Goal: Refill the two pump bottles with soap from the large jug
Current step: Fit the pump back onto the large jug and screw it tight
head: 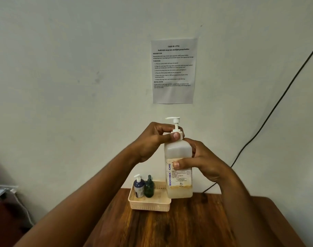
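The person held the large jug (pixel 178 168) upright in the air above the wooden table (pixel 187 225), pale soap pooled low inside it. The right hand (pixel 202 163) was wrapped around its labelled body, while the left hand (pixel 152 139) pinched the white pump collar (pixel 178 134) at the neck. Behind, a blue pump bottle (pixel 139 186) and a dark green bottle (pixel 149 187) stood side by side in a cream basket (pixel 150 205) near the wall
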